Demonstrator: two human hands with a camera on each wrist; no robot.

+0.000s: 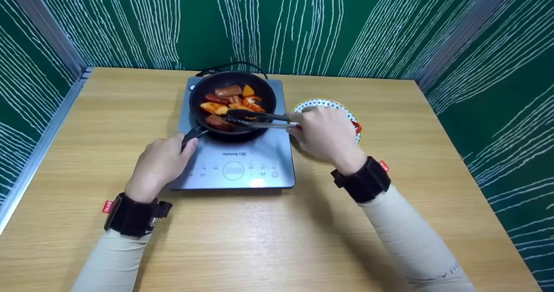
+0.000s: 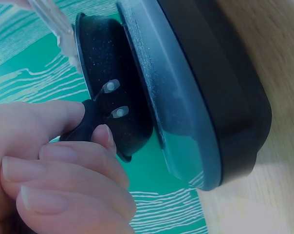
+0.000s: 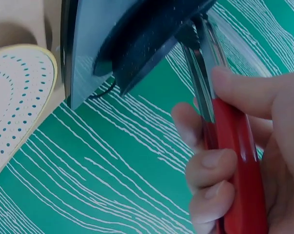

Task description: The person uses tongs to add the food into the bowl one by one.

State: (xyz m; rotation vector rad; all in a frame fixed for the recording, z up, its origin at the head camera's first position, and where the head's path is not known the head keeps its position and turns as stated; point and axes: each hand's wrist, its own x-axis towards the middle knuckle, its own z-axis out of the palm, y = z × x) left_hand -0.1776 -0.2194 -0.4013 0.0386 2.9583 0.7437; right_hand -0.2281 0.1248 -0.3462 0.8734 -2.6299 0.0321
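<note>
My left hand [image 1: 160, 164] grips the black handle [image 1: 193, 135] of a frying pan [image 1: 200, 88], thumb along it. The pan is over an induction cooker [image 1: 233, 155]. Inside lie several food pieces: a brown block [image 1: 228, 91], a golden piece [image 1: 214, 108] and a dark brown piece [image 1: 220, 122] among them. My right hand [image 1: 326, 132] holds tongs [image 1: 272, 125], fingers wrapped round their red handles [image 3: 242, 165] in the right wrist view. The black tong tips reach into the pan, right at the food near its middle. Two rivets [image 2: 115, 100] join handle to pan in the left wrist view.
A white plate with dotted rim [image 1: 318, 103] stands right of the cooker, partly hidden under my right hand; a red item [image 1: 357, 126] shows at its edge. A black cord [image 1: 242, 63] runs behind the pan. Green, white-streaked panels [image 1: 303, 32] border the wooden table [image 1: 259, 235].
</note>
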